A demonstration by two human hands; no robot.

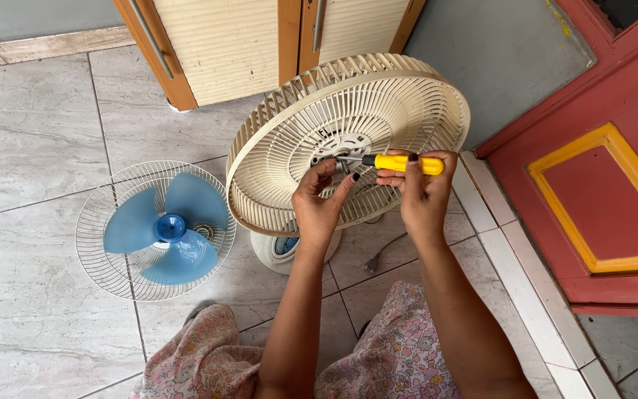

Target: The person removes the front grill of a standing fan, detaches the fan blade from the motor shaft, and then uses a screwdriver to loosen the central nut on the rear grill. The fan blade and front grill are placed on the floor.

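Sitting on the tiled floor point(31, 244). Right hand point(422, 188) gripping a yellow screwdriver point(396, 162), its tip touching the middle of the cream fan guard point(275, 148). Left hand point(320, 203) pinching near the tip, fingers half closed. Blue fan blade point(164, 229) lying in a wire guard point(97, 251), just beside.

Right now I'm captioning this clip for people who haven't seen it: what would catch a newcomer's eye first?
The cream fan guard, tilted up at the centre, draws the eye first, with a yellow-handled screwdriver in the right hand pointing its tip at the hub while the left hand steadies beside it. Next comes the blue fan blade, lying in a white wire grille on the grey tiled floor to the left.
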